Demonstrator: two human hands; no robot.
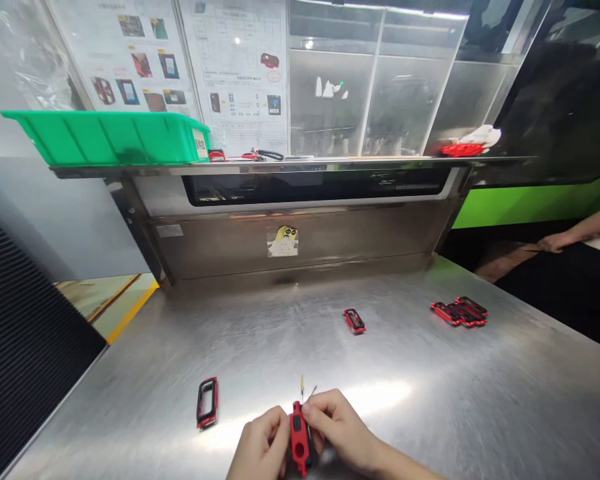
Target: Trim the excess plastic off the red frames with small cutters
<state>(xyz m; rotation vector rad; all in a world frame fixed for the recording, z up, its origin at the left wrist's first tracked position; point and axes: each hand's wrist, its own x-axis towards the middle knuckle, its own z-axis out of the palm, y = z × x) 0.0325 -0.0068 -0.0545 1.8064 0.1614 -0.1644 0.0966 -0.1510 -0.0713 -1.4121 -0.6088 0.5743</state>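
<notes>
The left hand [260, 445] and right hand [337, 427] pinch a red-and-black rectangular plastic phone frame [299, 439] between narrowly closed fingers, over the near edge of a brushed stainless-steel bench [430, 407]. A long green plastic bin [105, 139] sits on the steel shelf [330, 163] beyond, its contents hidden.

Stainless workbench [430, 393], posted instruction sheets [240, 73]

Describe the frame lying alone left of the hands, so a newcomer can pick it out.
On the stainless steel bench, below the green plastic bin, look just left of the person's left hand. That red-and-black frame lies alone and lengthwise, black rim showing most. The other frames lie farther back, except the red frame held between that hand and the right hand.
</notes>
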